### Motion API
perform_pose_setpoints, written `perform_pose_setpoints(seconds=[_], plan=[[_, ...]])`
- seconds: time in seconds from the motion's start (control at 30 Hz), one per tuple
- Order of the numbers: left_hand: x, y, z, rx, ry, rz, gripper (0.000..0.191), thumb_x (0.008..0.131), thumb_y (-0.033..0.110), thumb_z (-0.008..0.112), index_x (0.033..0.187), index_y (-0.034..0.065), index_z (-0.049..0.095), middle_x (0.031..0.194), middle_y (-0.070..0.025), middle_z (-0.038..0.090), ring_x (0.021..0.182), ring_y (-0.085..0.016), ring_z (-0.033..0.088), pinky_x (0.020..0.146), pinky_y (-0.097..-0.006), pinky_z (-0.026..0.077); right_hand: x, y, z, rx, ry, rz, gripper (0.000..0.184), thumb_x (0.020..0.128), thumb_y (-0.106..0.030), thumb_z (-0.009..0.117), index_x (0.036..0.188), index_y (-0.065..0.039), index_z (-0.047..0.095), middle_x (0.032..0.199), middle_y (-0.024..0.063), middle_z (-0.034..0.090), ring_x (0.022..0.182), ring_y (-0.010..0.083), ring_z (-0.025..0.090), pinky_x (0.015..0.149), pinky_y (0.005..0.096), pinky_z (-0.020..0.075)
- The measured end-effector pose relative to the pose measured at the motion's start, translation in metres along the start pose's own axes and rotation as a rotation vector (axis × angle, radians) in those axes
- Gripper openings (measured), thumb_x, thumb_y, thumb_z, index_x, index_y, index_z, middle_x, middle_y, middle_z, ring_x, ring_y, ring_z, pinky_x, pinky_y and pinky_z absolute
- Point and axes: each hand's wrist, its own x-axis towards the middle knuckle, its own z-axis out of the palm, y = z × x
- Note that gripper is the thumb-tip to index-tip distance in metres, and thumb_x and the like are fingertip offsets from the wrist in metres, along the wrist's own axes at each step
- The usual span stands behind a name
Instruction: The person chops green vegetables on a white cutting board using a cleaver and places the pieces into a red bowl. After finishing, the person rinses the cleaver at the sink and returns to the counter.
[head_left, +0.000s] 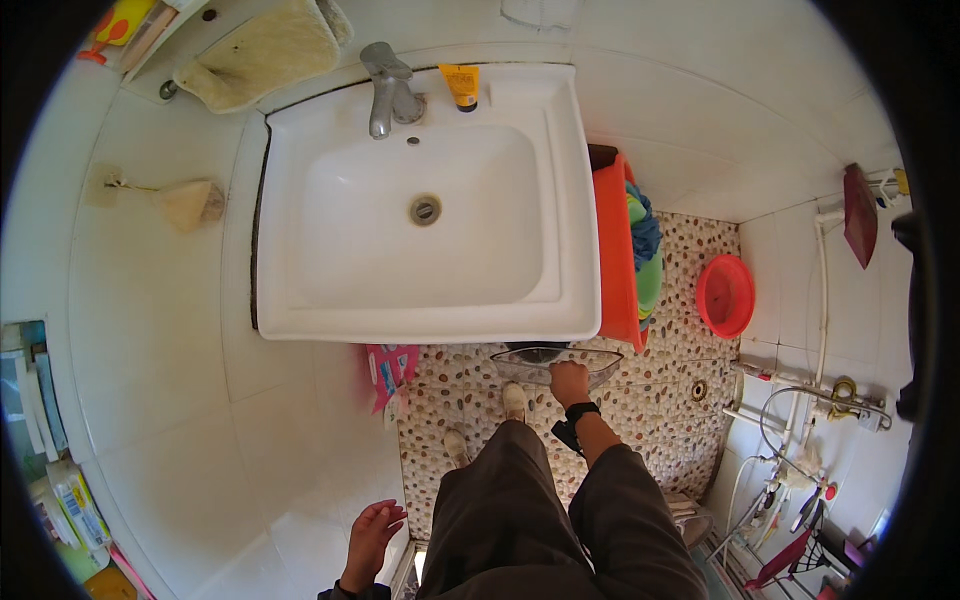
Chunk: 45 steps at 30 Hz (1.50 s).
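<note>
My right hand, with a black band on its wrist, is closed on the near rim of a see-through, dark-rimmed bin or bag. This container is just below the front edge of a white washbasin, which hides part of it; I cannot tell what is inside. At the lower left, my left hand hangs beside the tiled wall, holding nothing, its fingers loosely bent and apart. The basin has a grey metal tap and a drain. A yellow tube stands on its back ledge.
An orange bin holding green and blue things adjoins the basin's right side. A red basin is on the pebble-patterned floor. A pink package leans at the left wall. Pipes and a hose line the right wall.
</note>
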Motion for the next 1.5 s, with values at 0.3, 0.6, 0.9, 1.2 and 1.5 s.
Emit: perform_pose_setpoints(seconds=[0.3,0.6,0.9,1.2,1.5], plan=[[0.006,0.01,0.036,0.002,-0.006,-0.026,0.028,0.1,0.017,0.051,0.122,0.0002,0.055,0.111,-0.0104,0.064,0.107,-0.021,0.062,0.093,-0.0325,0.049,-0.004,0.015,-0.006,0.162,0.058,0.079,0.017,0.073,-0.017,0.069,0.09,-0.014,0.071,0.082,0.0085,0.069,0.085,0.0272,0.068,0.066,0.0412,0.0532],[0.016,0.02,0.047,0.091,-0.038,-0.025,0.029,0.1,0.02,0.052,0.122,0.0025,0.055,0.111,-0.0092,0.064,0.109,-0.022,0.061,0.094,-0.0345,0.048,-0.038,0.017,0.001,0.181,0.212,-0.025,0.012,0.07,-0.011,0.062,0.08,-0.011,0.067,0.071,0.0082,0.063,0.075,0.0264,0.064,0.063,0.0406,0.0505],[0.035,0.047,0.064,0.223,-0.098,0.035,0.026,0.101,0.018,0.05,0.121,0.0026,0.057,0.11,-0.0082,0.064,0.106,-0.02,0.062,0.092,-0.0311,0.048,-0.108,0.032,-0.007,0.285,0.28,-0.092,0.012,0.069,-0.006,0.06,0.077,-0.012,0.066,0.072,0.006,0.061,0.077,0.0254,0.061,0.065,0.0399,0.0468],[0.046,0.071,0.098,0.467,-0.403,0.17,0.019,0.101,0.018,0.051,0.109,0.0028,0.059,0.107,-0.0061,0.063,0.103,-0.017,0.061,0.092,-0.031,0.047,-0.234,0.018,-0.071,0.422,0.524,-0.128,0.025,0.071,-0.009,0.061,0.094,-0.013,0.069,0.072,0.0008,0.058,0.075,0.0212,0.058,0.068,0.0354,0.0444],[0.05,0.044,0.145,0.479,-0.675,0.477,0.037,0.099,0.038,0.053,0.123,0.0093,0.051,0.115,-0.0053,0.057,0.106,-0.017,0.055,0.095,-0.0353,0.044,-0.429,-0.076,-0.11,0.292,0.844,0.237,0.031,0.069,-0.009,0.064,0.099,-0.014,0.068,0.074,-0.0034,0.059,0.071,0.0165,0.056,0.064,0.032,0.041]])
